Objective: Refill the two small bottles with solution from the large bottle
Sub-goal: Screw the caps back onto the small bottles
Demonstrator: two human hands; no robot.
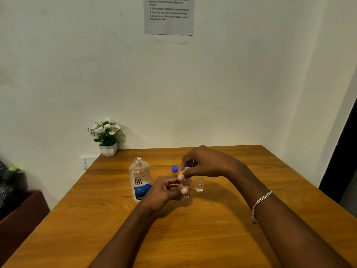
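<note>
The large clear bottle (139,180) with a blue and white label stands uncapped on the wooden table (212,238). My left hand (166,190) grips a small clear bottle (185,188) upright on the table, just right of the large one. My right hand (204,163) hovers over that bottle's top, fingers pinched on a small blue cap (186,168). A second small bottle (199,185) stands uncapped right beside the held one, with a little liquid in it. A blue cap (174,168) lies on the table behind the bottles.
A small white pot of white flowers (106,136) sits at the table's back left corner against the wall. A printed instruction sheet (169,15) hangs on the wall. A dark red box (21,219) stands left of the table.
</note>
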